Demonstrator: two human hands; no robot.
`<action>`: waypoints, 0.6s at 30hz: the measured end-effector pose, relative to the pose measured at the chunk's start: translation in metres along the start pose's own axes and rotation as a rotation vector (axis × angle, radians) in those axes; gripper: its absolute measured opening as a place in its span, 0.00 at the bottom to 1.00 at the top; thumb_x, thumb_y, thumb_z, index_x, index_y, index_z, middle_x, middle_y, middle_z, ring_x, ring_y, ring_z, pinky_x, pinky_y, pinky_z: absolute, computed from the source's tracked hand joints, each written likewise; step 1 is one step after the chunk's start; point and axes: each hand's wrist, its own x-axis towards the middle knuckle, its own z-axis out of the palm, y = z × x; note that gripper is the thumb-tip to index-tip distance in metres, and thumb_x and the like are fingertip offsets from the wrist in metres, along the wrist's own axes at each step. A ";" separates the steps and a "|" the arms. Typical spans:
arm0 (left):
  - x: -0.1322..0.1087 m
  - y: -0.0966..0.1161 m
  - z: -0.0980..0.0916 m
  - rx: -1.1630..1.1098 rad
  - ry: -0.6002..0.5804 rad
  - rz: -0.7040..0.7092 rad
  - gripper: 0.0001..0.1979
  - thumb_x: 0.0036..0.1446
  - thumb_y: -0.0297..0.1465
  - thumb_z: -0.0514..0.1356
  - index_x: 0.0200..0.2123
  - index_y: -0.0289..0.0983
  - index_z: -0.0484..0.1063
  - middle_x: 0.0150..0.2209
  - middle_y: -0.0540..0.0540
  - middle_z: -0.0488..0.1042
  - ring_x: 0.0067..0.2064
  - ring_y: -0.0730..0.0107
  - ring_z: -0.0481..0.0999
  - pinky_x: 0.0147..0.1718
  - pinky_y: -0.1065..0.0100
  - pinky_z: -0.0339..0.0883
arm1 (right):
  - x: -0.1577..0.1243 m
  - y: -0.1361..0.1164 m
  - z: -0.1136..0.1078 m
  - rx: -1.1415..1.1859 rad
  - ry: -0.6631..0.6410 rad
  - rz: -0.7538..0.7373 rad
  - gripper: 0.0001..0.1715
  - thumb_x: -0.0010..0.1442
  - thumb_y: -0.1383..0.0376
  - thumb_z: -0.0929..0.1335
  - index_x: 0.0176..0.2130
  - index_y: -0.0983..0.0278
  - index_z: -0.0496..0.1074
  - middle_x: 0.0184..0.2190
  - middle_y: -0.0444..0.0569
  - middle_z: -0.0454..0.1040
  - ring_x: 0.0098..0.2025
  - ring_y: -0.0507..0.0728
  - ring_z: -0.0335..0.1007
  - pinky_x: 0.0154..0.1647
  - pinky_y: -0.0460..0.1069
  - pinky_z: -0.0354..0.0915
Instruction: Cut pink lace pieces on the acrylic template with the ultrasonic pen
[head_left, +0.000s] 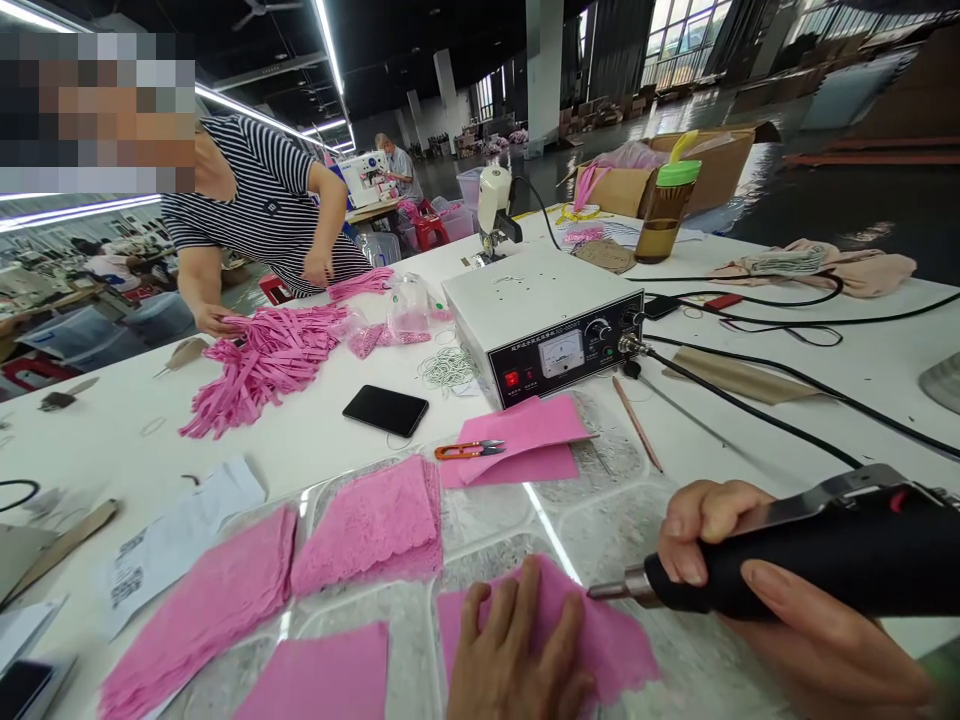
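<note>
Black tool [832, 560] cropped, meter [562, 354] reading illegible

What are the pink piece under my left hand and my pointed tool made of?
Pink piece: likely thin, matte fabric, from its limp, wavy edge. Tool body: possibly plastic or coated metal, smooth and black; tip probably metal, given its grey gleam.

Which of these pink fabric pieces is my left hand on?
The pink piece at bottom centre, under your left hand, with the tip of the black tool at its edge. The other pink pieces on the grey surface have no hand on them.
</note>
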 end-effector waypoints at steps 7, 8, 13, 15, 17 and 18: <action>0.001 0.004 -0.002 -0.038 -0.014 -0.055 0.18 0.61 0.47 0.56 0.50 0.48 0.72 0.50 0.42 0.74 0.44 0.59 0.72 0.47 0.57 0.56 | 0.001 0.002 0.002 -0.005 -0.042 -0.025 0.06 0.58 0.58 0.70 0.33 0.58 0.71 0.29 0.47 0.69 0.26 0.55 0.68 0.28 0.53 0.68; 0.001 0.004 -0.002 -0.043 -0.014 -0.058 0.18 0.61 0.47 0.56 0.50 0.48 0.72 0.50 0.42 0.74 0.44 0.60 0.72 0.48 0.57 0.56 | 0.002 0.002 0.003 -0.009 -0.029 -0.030 0.07 0.57 0.59 0.70 0.32 0.58 0.71 0.29 0.47 0.69 0.25 0.55 0.68 0.27 0.53 0.68; 0.000 -0.002 -0.002 -0.077 -0.016 -0.043 0.17 0.61 0.47 0.57 0.49 0.48 0.73 0.51 0.43 0.74 0.44 0.60 0.72 0.49 0.57 0.54 | 0.007 -0.007 0.004 0.015 0.011 -0.085 0.07 0.55 0.59 0.72 0.31 0.59 0.72 0.27 0.47 0.69 0.23 0.54 0.67 0.24 0.51 0.68; 0.002 -0.003 -0.004 -0.087 -0.007 -0.022 0.17 0.62 0.47 0.55 0.49 0.47 0.74 0.51 0.42 0.74 0.44 0.60 0.72 0.49 0.56 0.54 | 0.004 -0.013 0.000 0.037 0.035 -0.072 0.09 0.53 0.58 0.72 0.30 0.59 0.72 0.26 0.46 0.68 0.22 0.54 0.66 0.23 0.50 0.67; 0.005 -0.002 -0.006 -0.102 0.026 -0.013 0.17 0.64 0.45 0.52 0.47 0.46 0.75 0.51 0.41 0.75 0.42 0.60 0.72 0.50 0.55 0.54 | -0.004 -0.019 -0.003 0.038 0.072 -0.024 0.10 0.53 0.56 0.72 0.30 0.59 0.72 0.26 0.46 0.68 0.22 0.54 0.66 0.23 0.50 0.67; 0.007 0.000 -0.007 -0.112 0.052 -0.009 0.16 0.65 0.44 0.52 0.45 0.45 0.76 0.49 0.41 0.75 0.41 0.61 0.73 0.50 0.55 0.54 | -0.009 -0.020 -0.003 0.041 0.117 -0.003 0.10 0.52 0.56 0.72 0.30 0.59 0.71 0.26 0.46 0.68 0.23 0.54 0.65 0.23 0.50 0.66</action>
